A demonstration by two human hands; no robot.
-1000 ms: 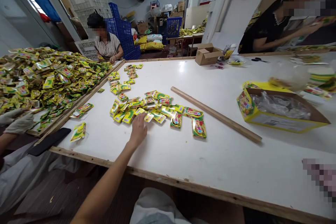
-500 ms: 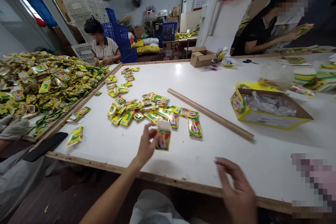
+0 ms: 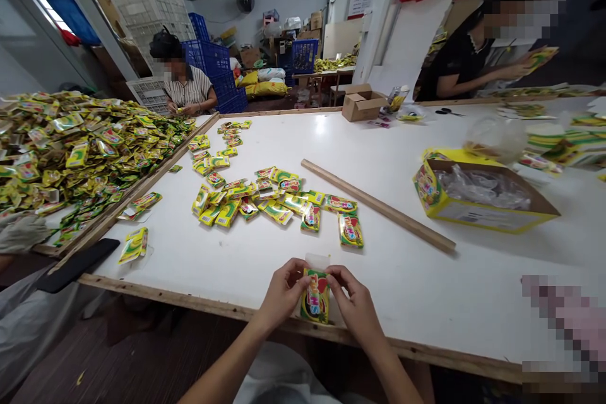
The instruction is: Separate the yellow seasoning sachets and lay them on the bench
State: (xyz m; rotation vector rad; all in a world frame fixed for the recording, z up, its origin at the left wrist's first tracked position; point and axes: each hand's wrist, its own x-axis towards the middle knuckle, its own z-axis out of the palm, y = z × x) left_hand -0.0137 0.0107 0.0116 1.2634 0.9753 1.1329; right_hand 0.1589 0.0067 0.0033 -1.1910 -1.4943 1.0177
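Both my hands hold one small yellow-and-green sachet (image 3: pixel 315 295) upright over the near edge of the white table (image 3: pixel 426 290). My left hand (image 3: pixel 283 293) pinches its left side and my right hand (image 3: pixel 355 303) pinches its right side, fingers closed. Beyond my hands, several more sachets (image 3: pixel 265 199) lie scattered on the table.
A wooden stick (image 3: pixel 379 205) lies diagonally on the table. An open yellow box (image 3: pixel 483 199) with clear plastic inside stands at the right. A big heap of sachets (image 3: pixel 71 151) fills the left table. A black phone (image 3: pixel 78 264) lies at the corner. Other people work nearby.
My left hand picked a sachet from the pile and drew it toward me. My right hand came up from below and took hold of its other side.
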